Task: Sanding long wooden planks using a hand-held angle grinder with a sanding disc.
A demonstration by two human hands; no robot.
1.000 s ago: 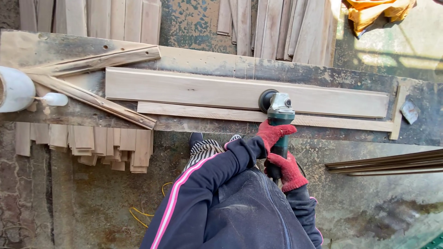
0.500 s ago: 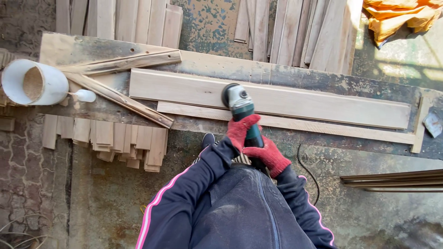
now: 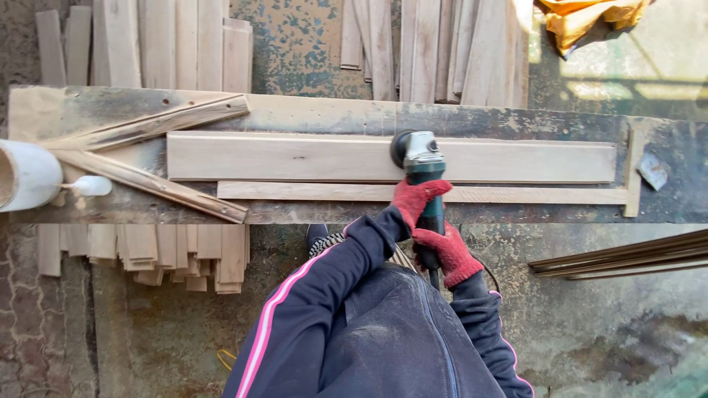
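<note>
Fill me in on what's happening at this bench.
A person in red gloves holds a green angle grinder with both hands: left hand near the head, right hand on the rear of the body. Its disc sits on the long pale board lying flat along the worn workbench, beside a narrower strip.

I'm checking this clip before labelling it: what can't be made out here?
Head view:
- Sanding disc face: hidden under the angle grinder on the plank.
- Bare hands: covered by red gloves, left hand, right hand.
- White tube: cut off by left edge.
</note>
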